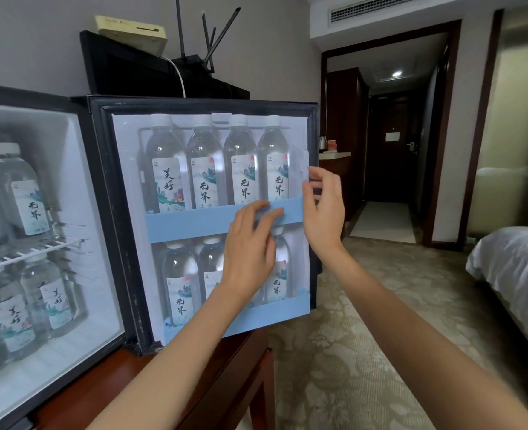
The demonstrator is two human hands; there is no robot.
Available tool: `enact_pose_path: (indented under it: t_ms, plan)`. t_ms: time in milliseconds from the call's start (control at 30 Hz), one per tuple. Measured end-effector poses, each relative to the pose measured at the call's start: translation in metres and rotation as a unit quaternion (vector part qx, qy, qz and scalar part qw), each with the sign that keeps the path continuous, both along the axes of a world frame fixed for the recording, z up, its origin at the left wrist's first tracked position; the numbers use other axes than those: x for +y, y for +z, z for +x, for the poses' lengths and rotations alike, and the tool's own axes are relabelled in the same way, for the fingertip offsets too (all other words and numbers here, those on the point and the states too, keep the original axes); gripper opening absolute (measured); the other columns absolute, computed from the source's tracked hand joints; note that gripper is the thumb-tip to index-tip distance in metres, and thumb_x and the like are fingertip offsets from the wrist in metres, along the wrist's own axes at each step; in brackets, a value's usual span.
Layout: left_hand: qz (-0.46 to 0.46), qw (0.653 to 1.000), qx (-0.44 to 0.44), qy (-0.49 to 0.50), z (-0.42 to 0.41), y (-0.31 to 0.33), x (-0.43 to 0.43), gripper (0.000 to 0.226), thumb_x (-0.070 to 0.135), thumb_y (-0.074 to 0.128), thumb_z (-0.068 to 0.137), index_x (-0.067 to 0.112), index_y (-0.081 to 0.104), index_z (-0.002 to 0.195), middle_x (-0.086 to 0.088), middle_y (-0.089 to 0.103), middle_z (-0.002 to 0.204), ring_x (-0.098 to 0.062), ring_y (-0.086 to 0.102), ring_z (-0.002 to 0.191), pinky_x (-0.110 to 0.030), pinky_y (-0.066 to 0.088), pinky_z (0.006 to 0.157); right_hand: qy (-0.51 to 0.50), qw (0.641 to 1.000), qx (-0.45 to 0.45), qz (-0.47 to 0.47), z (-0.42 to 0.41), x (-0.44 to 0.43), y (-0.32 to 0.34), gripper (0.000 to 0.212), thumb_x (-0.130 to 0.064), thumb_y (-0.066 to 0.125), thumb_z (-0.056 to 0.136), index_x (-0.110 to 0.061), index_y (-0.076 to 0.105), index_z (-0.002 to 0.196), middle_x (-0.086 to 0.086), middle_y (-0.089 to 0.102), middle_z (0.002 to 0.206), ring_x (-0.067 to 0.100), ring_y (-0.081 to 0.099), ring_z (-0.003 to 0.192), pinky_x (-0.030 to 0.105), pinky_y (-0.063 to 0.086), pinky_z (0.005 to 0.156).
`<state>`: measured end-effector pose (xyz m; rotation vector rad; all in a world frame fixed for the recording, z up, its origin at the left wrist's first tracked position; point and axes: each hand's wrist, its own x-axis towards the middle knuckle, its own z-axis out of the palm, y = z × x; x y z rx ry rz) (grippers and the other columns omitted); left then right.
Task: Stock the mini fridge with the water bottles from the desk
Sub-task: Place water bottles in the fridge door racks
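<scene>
**Open mini fridge full of water bottles, two hands at its door**

A black mini fridge (70,156) stands on a reddish wooden desk (231,367). Its door (200,103) is swung wide open, with the inner side facing the viewer.

The door holds water bottles (205,169) in two rows. Four stand upright, side by side, behind the pale blue upper rail (194,223). Three show behind the lower rail (275,315), and the forearm hides any fourth.

Inside the cabinet, two bottles stand on a white wire shelf (39,249), one of them cut off by the picture's edge. Below it, two bottles have readable labels; others are too blurred to count.

The left hand (250,243) reaches in front of the lower row. Its fingers are nearly straight and rest flat on the upper rail, gripping nothing.

The right hand (321,209) is held upright at the door's outer edge. Its fingers are spread and lightly bent, the tips against the frame, and it holds nothing.

On top of the fridge sit a black router (194,62) with four antennas and a cream box (132,32). To the right are patterned carpet (349,336), the corner of a white bed (517,262) and a dark doorway (386,135).
</scene>
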<state>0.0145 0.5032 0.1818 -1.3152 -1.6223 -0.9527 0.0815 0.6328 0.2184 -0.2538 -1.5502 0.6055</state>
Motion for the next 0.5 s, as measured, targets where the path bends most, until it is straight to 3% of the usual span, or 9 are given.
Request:
enact_pose_path:
  t_ms: [100,200,367,433,500]
  plan:
    - [-0.070,0.997,0.032,-0.032,0.009,-0.028,0.000,0.048,-0.010,0.060,0.073,0.005,0.064,0.119,-0.016,0.059,0.117,-0.032,0.057,0.102,-0.038,0.049,0.077,0.031,0.999,0.012,-0.041,0.000,0.005,-0.012,0.035,-0.020,0.047,0.101,-0.014,0.047,0.135,0.005,0.045,0.134,0.011,0.050,0.118,0.032,0.047,0.097]
    - [-0.168,0.984,0.029,-0.059,0.016,-0.051,0.007,0.048,-0.009,0.056,0.078,0.006,0.062,0.123,-0.013,0.060,0.111,-0.029,0.057,0.096,-0.039,0.051,0.068,0.046,0.994,-0.030,-0.090,-0.002,0.012,-0.031,0.042,-0.023,0.044,0.102,-0.014,0.038,0.143,0.007,0.034,0.143,0.006,0.040,0.123,0.024,0.038,0.103]
    - [-0.198,0.974,-0.062,-0.090,0.027,-0.075,0.030,0.050,0.007,0.046,0.095,0.012,0.039,0.144,-0.005,0.045,0.139,-0.021,0.053,0.113,-0.028,0.048,0.088,0.117,0.962,-0.107,-0.223,-0.006,0.024,-0.061,0.053,-0.034,0.034,0.105,-0.015,0.022,0.153,0.008,0.020,0.156,0.017,0.028,0.141,0.019,0.020,0.102]
    - [-0.186,0.967,-0.140,-0.102,0.032,-0.078,0.039,0.058,0.014,0.044,0.098,0.013,0.021,0.152,-0.003,0.030,0.154,-0.018,0.046,0.126,-0.019,0.036,0.101,0.153,0.943,-0.119,-0.272,-0.007,0.029,-0.069,0.055,-0.036,0.029,0.106,-0.016,0.016,0.154,0.006,0.014,0.160,0.018,0.019,0.146,0.021,0.016,0.106]
    - [-0.182,0.953,-0.219,-0.099,0.036,-0.077,0.048,0.066,0.016,0.042,0.100,0.012,0.005,0.154,-0.002,0.012,0.161,-0.015,0.023,0.144,-0.016,0.016,0.109,0.186,0.926,-0.127,-0.302,-0.008,0.033,-0.074,0.055,-0.038,0.024,0.106,-0.016,0.011,0.155,0.002,0.011,0.162,0.016,0.013,0.148,0.024,0.011,0.113]
